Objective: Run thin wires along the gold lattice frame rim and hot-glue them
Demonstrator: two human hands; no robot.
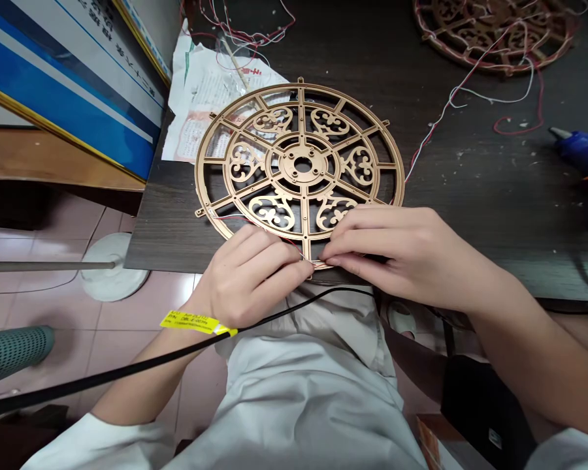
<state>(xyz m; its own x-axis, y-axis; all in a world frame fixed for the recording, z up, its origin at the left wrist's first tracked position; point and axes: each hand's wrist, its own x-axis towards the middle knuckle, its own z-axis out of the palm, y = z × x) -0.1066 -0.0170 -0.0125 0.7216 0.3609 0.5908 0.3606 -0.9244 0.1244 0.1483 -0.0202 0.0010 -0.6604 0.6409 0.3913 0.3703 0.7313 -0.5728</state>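
A round gold openwork frame (pixel 304 191) with scrollwork panels lies at the table's near edge. A thin red and white wire (pixel 235 216) runs along its near left rim and passes under my left hand (pixel 255 274). That hand is closed, thumb and fingertips pinched on the wire at the near rim. My right hand (pixel 396 251) is closed too, its fingertips pinching the wire just right of the near spoke. A small gap separates the two pinches. The fingertips partly hide the wire and the rim beneath them.
A second round frame (pixel 494 29) with tangled wires lies at the far right. At the right edge is a blue glue gun (pixel 585 149). Printed paper (pixel 181 127) lies partly beneath the gold frame. A black cable (pixel 142 367) crosses above my left wrist. A blue-and-white framed board (pixel 88 72) stands left.
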